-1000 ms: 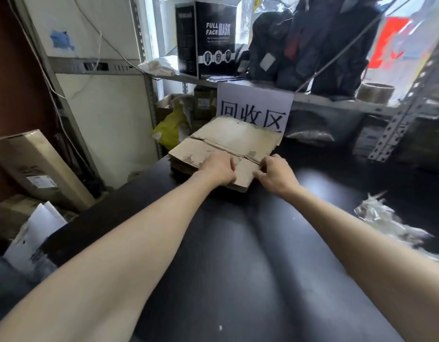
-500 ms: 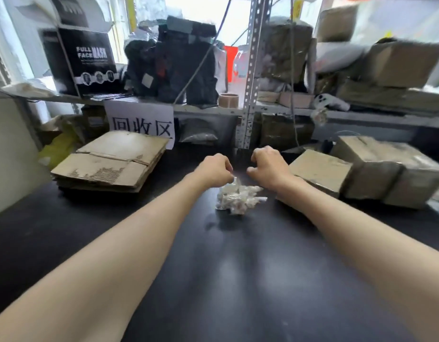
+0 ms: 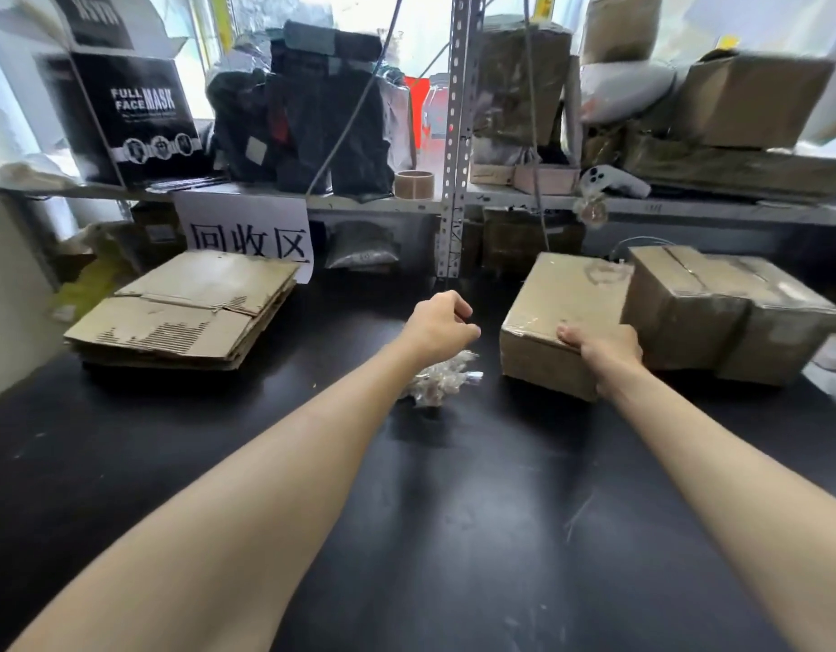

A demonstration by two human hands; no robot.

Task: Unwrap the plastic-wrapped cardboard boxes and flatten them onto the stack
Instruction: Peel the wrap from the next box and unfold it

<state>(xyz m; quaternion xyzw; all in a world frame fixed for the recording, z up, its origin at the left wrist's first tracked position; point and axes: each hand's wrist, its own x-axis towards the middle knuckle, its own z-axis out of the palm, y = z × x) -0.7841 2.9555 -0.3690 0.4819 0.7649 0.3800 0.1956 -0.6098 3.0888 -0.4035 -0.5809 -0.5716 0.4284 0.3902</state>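
Right hand is being clamped on a wrapped box, left hand curled empty, apart; flattened stack is being built, other boxes waiting wrapped.

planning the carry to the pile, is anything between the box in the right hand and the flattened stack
Only the crumpled plastic wad on the table and the left hand near it lie between the wrapped box and the flattened stack.

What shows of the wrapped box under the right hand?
The wrapped box is a closed brown cardboard carton under glossy clear film, wrinkled along its near edge. It lies flat on the black table, its right side beside a bigger box; contact is unclear. The right hand grips its near right corner, thumb on top.
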